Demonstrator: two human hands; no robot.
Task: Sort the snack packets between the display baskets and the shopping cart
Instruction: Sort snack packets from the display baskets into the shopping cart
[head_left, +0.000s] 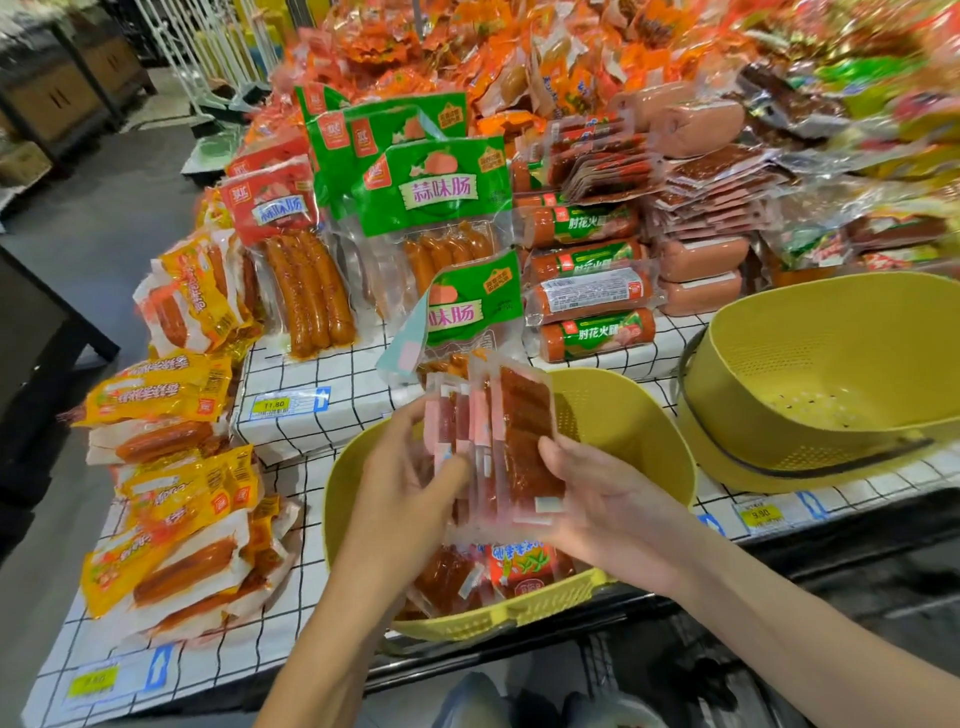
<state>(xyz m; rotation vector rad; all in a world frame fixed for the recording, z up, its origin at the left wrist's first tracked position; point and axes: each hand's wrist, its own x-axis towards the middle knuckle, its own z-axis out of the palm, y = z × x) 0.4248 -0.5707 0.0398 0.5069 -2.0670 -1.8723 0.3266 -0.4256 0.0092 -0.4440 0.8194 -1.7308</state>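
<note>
Surface: a white cloth with a black grid (332, 374) was spread over the stepped display, with price labels (288, 404) stuck at its front edges.
Room: a grey shop floor (104, 223) was seen at left, dark shelving (57, 98) beyond (blurred).
Packets: a fanned stack of clear packets (524, 441) was held upright above the near yellow basket (644, 441).
Left hand (410, 467): curled round the stack's left side.
Right hand (597, 499): clasped under its right side, thumb pressed on the front.

One head view, wide-angle, looks forward and down across the table (322, 374). Left hand (410, 467) and right hand (597, 499), holding packets (524, 431), sit very close at centre; forearms enter from 7 and 4 o'clock. Stock (571, 78) recedes toward 12, floor (104, 208) toward 10.
</note>
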